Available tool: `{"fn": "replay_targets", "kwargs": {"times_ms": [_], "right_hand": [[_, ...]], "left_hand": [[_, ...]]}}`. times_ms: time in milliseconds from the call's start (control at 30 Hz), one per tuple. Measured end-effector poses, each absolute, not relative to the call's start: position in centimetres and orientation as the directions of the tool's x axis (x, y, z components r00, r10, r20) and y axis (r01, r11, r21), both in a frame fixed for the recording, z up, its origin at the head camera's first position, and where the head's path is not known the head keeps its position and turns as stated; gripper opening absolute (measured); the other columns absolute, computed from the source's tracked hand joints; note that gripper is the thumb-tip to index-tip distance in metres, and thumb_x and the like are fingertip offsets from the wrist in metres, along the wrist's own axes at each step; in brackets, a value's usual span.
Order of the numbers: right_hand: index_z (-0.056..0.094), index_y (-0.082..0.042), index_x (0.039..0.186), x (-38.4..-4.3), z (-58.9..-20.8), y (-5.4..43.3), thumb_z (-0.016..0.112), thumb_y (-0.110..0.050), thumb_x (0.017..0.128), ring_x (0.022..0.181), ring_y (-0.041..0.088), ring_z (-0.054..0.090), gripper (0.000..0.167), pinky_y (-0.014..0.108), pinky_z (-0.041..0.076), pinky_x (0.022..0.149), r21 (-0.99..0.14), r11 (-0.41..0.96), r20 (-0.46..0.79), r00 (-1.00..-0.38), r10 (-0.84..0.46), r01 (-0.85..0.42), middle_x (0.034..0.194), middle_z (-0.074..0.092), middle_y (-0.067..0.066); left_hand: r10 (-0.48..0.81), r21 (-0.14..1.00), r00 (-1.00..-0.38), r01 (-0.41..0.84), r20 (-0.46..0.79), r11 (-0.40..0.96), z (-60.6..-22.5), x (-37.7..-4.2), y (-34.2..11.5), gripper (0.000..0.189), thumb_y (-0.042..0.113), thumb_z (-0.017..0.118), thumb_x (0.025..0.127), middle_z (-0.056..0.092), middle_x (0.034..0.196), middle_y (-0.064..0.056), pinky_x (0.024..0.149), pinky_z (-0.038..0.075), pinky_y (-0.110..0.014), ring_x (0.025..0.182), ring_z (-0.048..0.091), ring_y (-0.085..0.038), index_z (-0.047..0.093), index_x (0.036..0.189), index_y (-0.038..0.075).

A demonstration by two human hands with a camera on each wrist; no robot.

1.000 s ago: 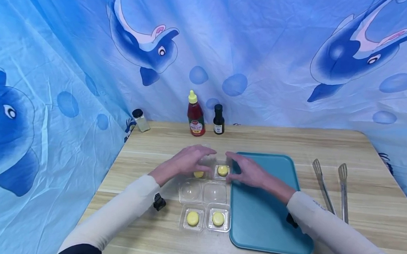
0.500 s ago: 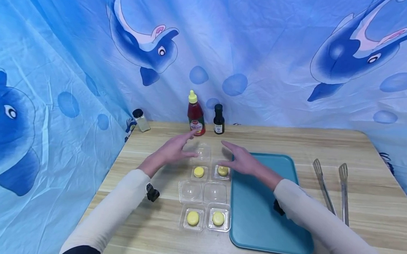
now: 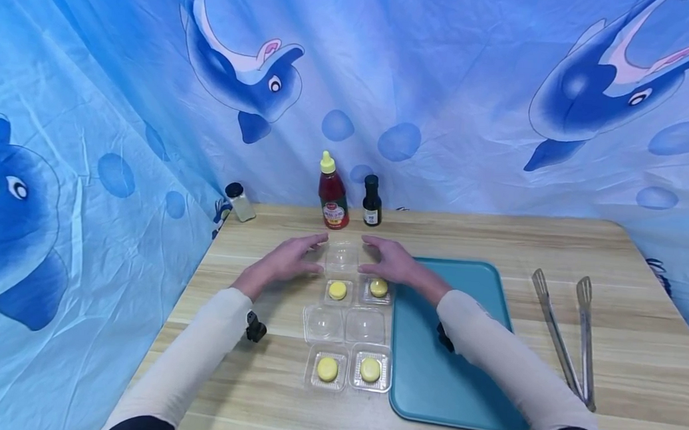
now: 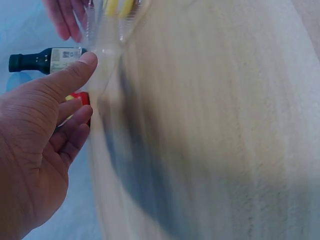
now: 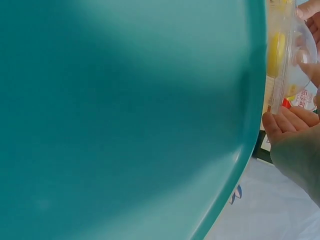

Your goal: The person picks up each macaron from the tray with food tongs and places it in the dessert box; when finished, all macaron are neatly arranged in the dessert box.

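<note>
The left hand (image 3: 287, 258) and the right hand (image 3: 394, 262) face each other across a clear lid (image 3: 341, 258), each with thumb and fingers spread apart. Whether any fingertip touches the lid, I cannot tell. The lid stands open behind the back left box (image 3: 347, 300), which holds a yellow cake (image 3: 337, 290). Just beside it, below the right hand, the back right box (image 3: 365, 299) holds another.

Nearer the person, the front left box (image 3: 312, 380) and front right box (image 3: 385, 361) hold one yellow cake each, their two lids (image 3: 323, 323) open behind them. A blue tray (image 3: 447, 382) lies just right of the boxes, under the right forearm. Farther right, tongs (image 3: 586, 345) lie spread on the wooden surface (image 3: 498, 242). Along the back edge are a shaker (image 3: 242, 206), a red bottle (image 3: 334, 197) and a dark bottle (image 3: 372, 200), before a blue dolphin-print curtain (image 3: 469, 64).
</note>
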State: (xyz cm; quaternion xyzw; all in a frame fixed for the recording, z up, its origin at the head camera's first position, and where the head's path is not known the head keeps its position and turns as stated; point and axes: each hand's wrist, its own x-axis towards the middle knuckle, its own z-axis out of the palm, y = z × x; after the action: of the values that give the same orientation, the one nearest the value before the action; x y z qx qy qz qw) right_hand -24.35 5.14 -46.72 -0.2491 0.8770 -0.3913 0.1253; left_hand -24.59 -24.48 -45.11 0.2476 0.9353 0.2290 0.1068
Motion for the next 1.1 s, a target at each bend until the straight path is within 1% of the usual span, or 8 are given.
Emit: {"fn": "replay_targets", "kwargs": {"times_ms": [233, 367, 533, 600, 767, 933, 1033, 1100], "right_hand": [[0.045, -0.001, 0.159, -25.3, -46.8, 3.9, 0.084, -0.017, 0.094, 0.141, 0.034, 0.055, 0.077, 0.045, 0.045, 0.118, -0.735, 0.576, -0.018, -0.839, -0.543, -0.357, 0.156, 0.054, 0.02], [0.044, 0.0, 0.158, -25.5, -46.7, 3.4, 0.084, -0.012, 0.093, 0.136, 0.034, 0.06, 0.077, 0.043, 0.048, 0.116, -0.761, 0.564, -0.044, -0.841, -0.539, -0.321, 0.152, 0.057, 0.021], [0.044, 0.001, 0.159, -25.4, -46.6, 3.0, 0.083, -0.006, 0.092, 0.127, 0.033, 0.066, 0.078, 0.04, 0.057, 0.105, -0.798, 0.54, -0.071, -0.849, -0.523, -0.266, 0.143, 0.064, 0.022], [0.045, 0.001, 0.158, -25.4, -46.6, 2.9, 0.083, -0.004, 0.091, 0.124, 0.032, 0.068, 0.077, 0.037, 0.058, 0.102, -0.802, 0.54, -0.071, -0.857, -0.511, -0.255, 0.141, 0.066, 0.022], [0.048, 0.002, 0.156, -25.3, -46.5, 2.6, 0.084, -0.002, 0.09, 0.124, 0.03, 0.068, 0.075, 0.035, 0.058, 0.103, -0.807, 0.539, -0.051, -0.881, -0.471, -0.242, 0.139, 0.067, 0.021], [0.048, 0.006, 0.154, -25.3, -46.1, 2.6, 0.082, 0.001, 0.092, 0.126, 0.035, 0.067, 0.071, 0.038, 0.058, 0.103, -0.852, 0.47, -0.007, -0.893, -0.45, -0.23, 0.142, 0.063, 0.026], [0.047, 0.008, 0.154, -25.2, -45.7, 2.6, 0.08, 0.002, 0.092, 0.126, 0.037, 0.067, 0.071, 0.039, 0.058, 0.103, -0.883, 0.417, 0.009, -0.897, -0.443, -0.215, 0.141, 0.063, 0.028], [0.046, 0.008, 0.155, -25.0, -45.3, 2.5, 0.08, 0.003, 0.092, 0.126, 0.038, 0.066, 0.072, 0.039, 0.058, 0.103, -0.901, 0.382, 0.018, -0.899, -0.438, -0.204, 0.144, 0.061, 0.029]], "left_hand": [[0.531, 0.452, -0.844, 0.444, -0.08, 0.774, -45.9, -24.8, -24.3, 0.083, 0.032, 0.082, 0.096, 0.06, 0.151, -0.017, 0.123, 0.038, -0.052, 0.138, 0.057, -0.034, 0.04, 0.163, 0.007], [0.531, 0.443, -0.843, 0.444, -0.087, 0.779, -46.1, -24.9, -24.2, 0.082, 0.033, 0.08, 0.097, 0.063, 0.146, -0.017, 0.122, 0.039, -0.051, 0.137, 0.058, -0.034, 0.039, 0.164, 0.008], [0.531, 0.46, -0.842, 0.437, -0.092, 0.773, -46.0, -24.9, -23.9, 0.079, 0.031, 0.078, 0.099, 0.064, 0.145, -0.016, 0.122, 0.039, -0.05, 0.137, 0.058, -0.033, 0.039, 0.163, 0.007], [0.531, 0.468, -0.843, 0.435, -0.089, 0.769, -46.0, -24.9, -23.8, 0.078, 0.031, 0.078, 0.099, 0.064, 0.145, -0.016, 0.122, 0.039, -0.05, 0.138, 0.058, -0.033, 0.04, 0.163, 0.006], [0.513, 0.501, -0.854, 0.406, -0.09, 0.764, -45.7, -25.0, -23.5, 0.08, 0.028, 0.079, 0.098, 0.059, 0.153, -0.014, 0.122, 0.04, -0.051, 0.139, 0.056, -0.032, 0.039, 0.164, 0.007], [0.483, 0.557, -0.873, 0.371, -0.064, 0.743, -44.9, -25.0, -23.3, 0.081, 0.028, 0.082, 0.096, 0.056, 0.156, -0.011, 0.119, 0.043, -0.053, 0.138, 0.057, -0.031, 0.04, 0.164, 0.011], [0.478, 0.586, -0.878, 0.368, -0.037, 0.722, -44.4, -25.1, -23.2, 0.082, 0.028, 0.083, 0.095, 0.056, 0.155, -0.011, 0.115, 0.047, -0.052, 0.135, 0.059, -0.031, 0.041, 0.163, 0.011], [0.477, 0.602, -0.879, 0.374, -0.013, 0.705, -44.1, -25.2, -23.2, 0.082, 0.027, 0.084, 0.094, 0.056, 0.155, -0.012, 0.112, 0.05, -0.052, 0.131, 0.061, -0.031, 0.042, 0.162, 0.009]]}}
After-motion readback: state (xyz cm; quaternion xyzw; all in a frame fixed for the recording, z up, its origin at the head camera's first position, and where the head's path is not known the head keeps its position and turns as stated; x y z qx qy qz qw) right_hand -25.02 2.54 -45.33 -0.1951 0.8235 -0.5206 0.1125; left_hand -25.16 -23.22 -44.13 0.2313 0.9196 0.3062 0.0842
